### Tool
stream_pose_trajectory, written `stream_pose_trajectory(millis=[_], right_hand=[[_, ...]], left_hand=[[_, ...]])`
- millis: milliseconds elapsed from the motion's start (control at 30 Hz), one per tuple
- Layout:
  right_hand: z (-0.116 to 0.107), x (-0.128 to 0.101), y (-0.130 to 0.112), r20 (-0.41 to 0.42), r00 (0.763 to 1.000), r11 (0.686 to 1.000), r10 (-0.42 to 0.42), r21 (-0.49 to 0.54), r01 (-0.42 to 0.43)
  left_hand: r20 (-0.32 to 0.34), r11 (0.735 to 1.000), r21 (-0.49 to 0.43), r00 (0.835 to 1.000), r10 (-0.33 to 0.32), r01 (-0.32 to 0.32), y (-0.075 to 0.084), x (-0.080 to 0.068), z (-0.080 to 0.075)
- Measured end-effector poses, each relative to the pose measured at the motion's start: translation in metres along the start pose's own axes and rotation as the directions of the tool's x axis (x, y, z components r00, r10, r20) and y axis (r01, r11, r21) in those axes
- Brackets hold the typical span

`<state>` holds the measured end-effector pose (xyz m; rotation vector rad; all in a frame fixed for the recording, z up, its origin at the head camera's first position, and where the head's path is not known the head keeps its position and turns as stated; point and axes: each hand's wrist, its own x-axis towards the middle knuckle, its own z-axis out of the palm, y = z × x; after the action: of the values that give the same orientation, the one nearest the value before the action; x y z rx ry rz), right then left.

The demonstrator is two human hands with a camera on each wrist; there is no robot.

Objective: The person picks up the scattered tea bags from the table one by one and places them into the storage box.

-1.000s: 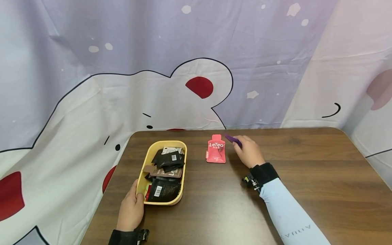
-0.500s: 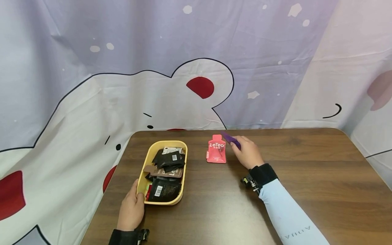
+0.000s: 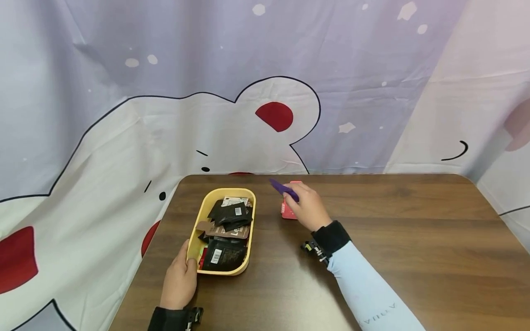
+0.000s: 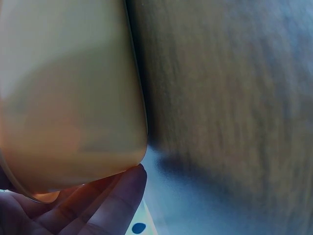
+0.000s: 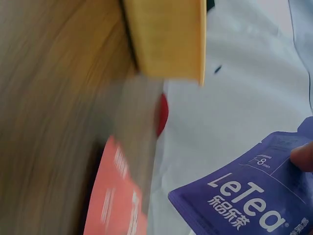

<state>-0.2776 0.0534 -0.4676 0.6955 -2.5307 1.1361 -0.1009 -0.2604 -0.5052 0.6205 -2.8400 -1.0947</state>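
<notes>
Two hands busy here: my right hand (image 3: 307,209) is pinching the purple pouch (image 3: 283,190) with its long end sticking out toward 10 o'clock at the yellow tray (image 3: 198,220), my left hand (image 3: 179,278) gripping that tray's near corner down at 7 o'clock

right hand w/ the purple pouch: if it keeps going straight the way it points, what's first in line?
Likely the yellow tray. The right hand holds the purple pouch tip-left toward the tray's far rim; the table between looks free. Height is unclear, so it could pass above.
</notes>
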Motion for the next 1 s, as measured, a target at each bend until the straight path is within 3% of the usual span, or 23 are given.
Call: stream_pose_trajectory(millis=[300, 533, 800, 1000], right_hand=[[0.033, 0.012, -0.039, 0.046, 0.996, 0.996, -0.076, 0.045, 0.074], [0.051, 0.014, -0.064, 0.058, 0.989, 0.989, -0.138, 0.07, 0.134], [0.073, 0.012, -0.093, 0.129, 0.951, 0.959, -0.282, 0.03, 0.28], [0.08, 0.013, -0.095, 0.182, 0.934, 0.949, -0.308, -0.007, 0.314]], left_hand=[[-0.031, 1.0, -0.004, 0.999, 0.012, -0.012, 0.0, 0.0, -0.001], [-0.047, 0.997, 0.015, 0.996, 0.074, -0.073, -0.002, -0.002, -0.001], [-0.031, 0.998, 0.017, 0.998, 0.057, -0.056, -0.003, -0.002, 0.001], [-0.052, 0.997, 0.011, 0.996, 0.074, -0.073, -0.003, -0.001, 0.0]])
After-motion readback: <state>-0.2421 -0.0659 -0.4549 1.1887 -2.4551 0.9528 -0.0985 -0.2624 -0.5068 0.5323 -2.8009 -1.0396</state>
